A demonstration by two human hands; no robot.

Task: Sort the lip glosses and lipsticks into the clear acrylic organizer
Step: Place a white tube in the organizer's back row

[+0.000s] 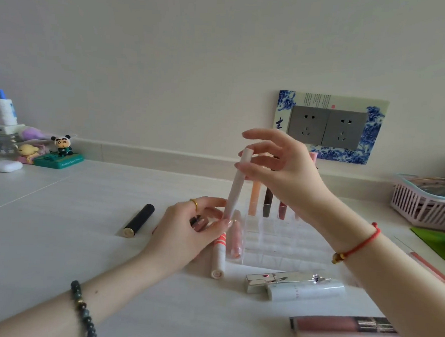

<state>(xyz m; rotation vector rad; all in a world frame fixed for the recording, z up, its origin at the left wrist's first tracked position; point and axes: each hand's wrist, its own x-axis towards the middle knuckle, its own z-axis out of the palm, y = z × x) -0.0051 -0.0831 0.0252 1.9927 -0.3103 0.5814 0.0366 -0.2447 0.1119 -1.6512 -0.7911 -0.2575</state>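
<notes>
White desk (56, 223): left hand (186, 231) pinches base of pale pink slim tube (237, 185), right hand (286, 172) pinches top. Axis near-upright. Clear acrylic organizer (290, 240) just right of base.

Small print runs across the blue-and-white socket surround (374, 130), the green figurine base (60, 161) and the white lipstick (305, 292) on the desk (56, 223); none is legible from here.

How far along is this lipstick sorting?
Early. Done: an orange tube, a brown tube and a red tube stand in the back row of the clear acrylic organizer. In hand: the left hand and right hand hold a pale tube by its left side. Left: black tube, striped tube, silver lipstick, white tube and pink gloss lie on the table.
</notes>
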